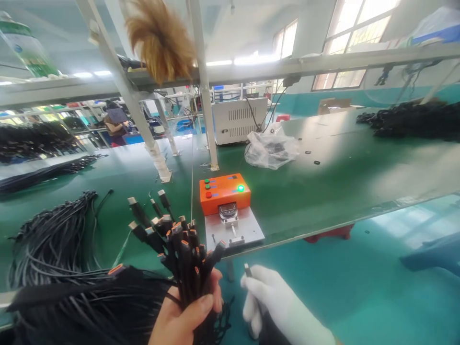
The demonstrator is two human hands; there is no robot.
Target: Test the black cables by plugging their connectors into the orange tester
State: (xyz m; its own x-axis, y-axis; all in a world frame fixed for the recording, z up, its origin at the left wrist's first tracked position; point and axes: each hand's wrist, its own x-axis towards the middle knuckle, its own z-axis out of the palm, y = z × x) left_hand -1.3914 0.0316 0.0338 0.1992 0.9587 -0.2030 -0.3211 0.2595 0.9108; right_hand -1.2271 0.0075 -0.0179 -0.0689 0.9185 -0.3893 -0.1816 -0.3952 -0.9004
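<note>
My bare left hand [190, 314] is wrapped round a thick bundle of black cables [185, 268], whose connectors point up, several with orange tips. My right hand [268, 297], in a white glove, pinches a single black cable [248, 271] with its metal plug upward, to the right of the bundle. Beyond both hands, an orange box [224, 191] with green and red buttons and a lit green light sits on the green table. A metal plate [251, 230] in front of it carries a small round gauge [228, 211].
Black cables [53, 235] lie heaped at the left, with more [413, 120] at the far right. A clear plastic bag [271, 149] and a white vented box [239, 122] stand behind the orange box. Shelf posts [206, 96] rise from the table. A person [115, 127] is in the background.
</note>
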